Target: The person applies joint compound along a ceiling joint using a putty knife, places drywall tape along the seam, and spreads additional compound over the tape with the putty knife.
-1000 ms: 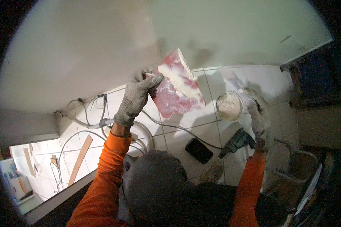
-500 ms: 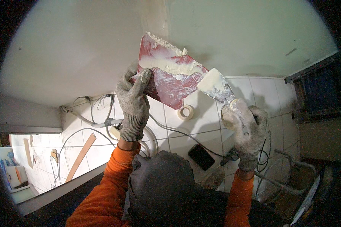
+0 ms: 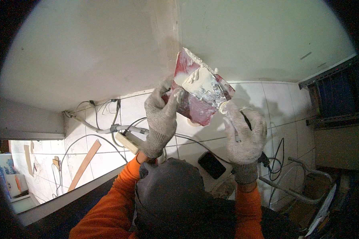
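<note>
My left hand point(image 3: 162, 115), in a grey knit glove, is closed on the left edge of a red flat plate point(image 3: 201, 111), its thumb on top. Off-white filler paste point(image 3: 192, 57) lies along the plate's far edge in a ridge. My right hand point(image 3: 246, 133), gloved too, grips a putty knife point(image 3: 207, 87) whose handle is mostly hidden in the palm. The knife's paste-covered blade rests over the plate and points to the far left. Both hands are held in front of the wall.
Beyond the plate two pale wall panels point(image 3: 243, 40) meet at a vertical seam. On the white tiles lie a black phone point(image 3: 212, 165), a power strip point(image 3: 128, 142), cables and a wooden strip point(image 3: 85, 165). A metal tube frame point(image 3: 295, 193) stands at right. A tape roll is mostly hidden behind the plate.
The plate has moved to the right and a little nearer. The putty knife has swung left from the plate's right corner onto its middle, over the paste.
</note>
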Motion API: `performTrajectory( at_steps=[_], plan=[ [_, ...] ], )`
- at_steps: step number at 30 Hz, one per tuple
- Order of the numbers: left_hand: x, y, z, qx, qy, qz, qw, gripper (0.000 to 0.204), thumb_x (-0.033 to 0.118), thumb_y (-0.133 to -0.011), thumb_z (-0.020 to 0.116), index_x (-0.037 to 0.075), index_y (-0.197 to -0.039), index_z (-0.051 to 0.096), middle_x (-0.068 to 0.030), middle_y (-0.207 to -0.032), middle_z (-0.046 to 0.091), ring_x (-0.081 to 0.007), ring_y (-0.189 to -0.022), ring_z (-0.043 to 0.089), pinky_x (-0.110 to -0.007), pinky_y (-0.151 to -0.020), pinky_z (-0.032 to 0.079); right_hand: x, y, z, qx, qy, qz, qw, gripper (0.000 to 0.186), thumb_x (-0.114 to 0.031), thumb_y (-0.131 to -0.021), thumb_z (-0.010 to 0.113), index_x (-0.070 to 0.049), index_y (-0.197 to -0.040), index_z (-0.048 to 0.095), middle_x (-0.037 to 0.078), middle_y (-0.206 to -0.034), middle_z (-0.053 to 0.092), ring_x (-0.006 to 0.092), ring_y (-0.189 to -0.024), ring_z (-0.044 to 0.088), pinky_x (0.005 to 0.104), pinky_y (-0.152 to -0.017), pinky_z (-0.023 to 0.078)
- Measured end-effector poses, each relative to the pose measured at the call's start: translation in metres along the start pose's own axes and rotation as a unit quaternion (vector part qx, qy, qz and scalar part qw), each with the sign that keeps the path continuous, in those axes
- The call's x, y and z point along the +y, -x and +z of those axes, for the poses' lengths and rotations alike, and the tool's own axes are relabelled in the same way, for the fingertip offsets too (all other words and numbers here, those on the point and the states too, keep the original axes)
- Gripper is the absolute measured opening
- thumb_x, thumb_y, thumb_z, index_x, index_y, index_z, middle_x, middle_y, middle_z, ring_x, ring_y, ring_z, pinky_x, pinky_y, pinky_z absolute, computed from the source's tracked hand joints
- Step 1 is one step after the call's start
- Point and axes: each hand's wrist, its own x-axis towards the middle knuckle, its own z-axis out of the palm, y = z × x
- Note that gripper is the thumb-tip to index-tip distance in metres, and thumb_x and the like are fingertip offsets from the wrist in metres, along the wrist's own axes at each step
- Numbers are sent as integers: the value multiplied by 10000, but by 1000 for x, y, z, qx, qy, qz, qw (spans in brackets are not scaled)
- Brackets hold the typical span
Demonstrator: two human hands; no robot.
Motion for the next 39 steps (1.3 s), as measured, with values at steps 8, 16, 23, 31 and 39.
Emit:
performTrajectory(
  at_steps=[8,16,23,31,39],
  plan=[
    [-10,23,11,-20,-68,-24,997,426,104,-1022,592,-67,-1408,541,-99,-1131,685,-128,-993,646,-288,-893,541,-29,-2,13,50,-31,64,996,481,-74,-792,795,-125,-1266,721,124,-1074,591,326,-1048,615,453,-907,506],
    [-14,-18,-46,33,54,8,998,416,154,-952,713,-57,-1294,606,-33,-935,684,-86,-776,616,-238,-701,516,29,3,2,90,-90,-14,992,508,-91,-788,832,-147,-1274,693,110,-1072,631,319,-977,603,456,-860,489],
    [-9,-20,-48,-19,72,-16,997,391,120,-961,692,-66,-1298,625,-87,-1049,727,-123,-919,679,-273,-855,558,28,-8,10,44,-52,-26,997,476,-118,-795,824,-158,-1255,709,121,-1056,620,337,-971,595,465,-865,482],
    [-7,3,-32,-127,-33,-87,988,340,157,-997,658,-18,-1289,642,-54,-1035,719,-83,-926,641,-253,-848,536,9,-31,2,-21,-24,28,999,411,-121,-814,789,-94,-1218,713,130,-1060,629,323,-989,614,452,-903,493],
    [1,-34,-65,-241,48,-172,954,296,134,-889,737,-7,-1147,701,-14,-975,727,-85,-830,664,-246,-776,542,88,-27,-14,-144,-445,197,862,402,-182,-837,776,-79,-1220,713,123,-977,697,215,-859,682,322,-755,534]
  ],
)
